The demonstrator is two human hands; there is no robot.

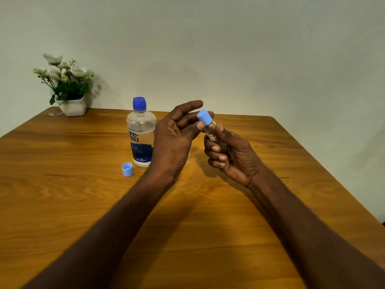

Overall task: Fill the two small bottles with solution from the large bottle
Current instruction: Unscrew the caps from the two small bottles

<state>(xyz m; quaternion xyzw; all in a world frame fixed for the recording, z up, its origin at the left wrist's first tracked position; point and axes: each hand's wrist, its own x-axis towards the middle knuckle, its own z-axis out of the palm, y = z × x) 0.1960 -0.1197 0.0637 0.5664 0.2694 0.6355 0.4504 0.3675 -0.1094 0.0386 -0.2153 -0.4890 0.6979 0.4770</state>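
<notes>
My right hand point(233, 155) grips a small clear bottle point(210, 132), held tilted above the table. A light blue cap point(203, 117) sits on the bottle's top. My left hand point(173, 140) pinches this cap between the thumb and fingers. The large clear bottle point(141, 138), with a dark blue cap and a blue label, stands upright on the table just left of my left hand. A loose light blue cap point(127, 169) lies on its side in front of the large bottle. I do not plainly see a second small bottle; my left hand may hide it.
The wooden table point(62, 184) reaches to a pale wall. A white pot of flowers point(68, 86) stands at the far left corner. The table's right edge runs diagonally behind my right forearm.
</notes>
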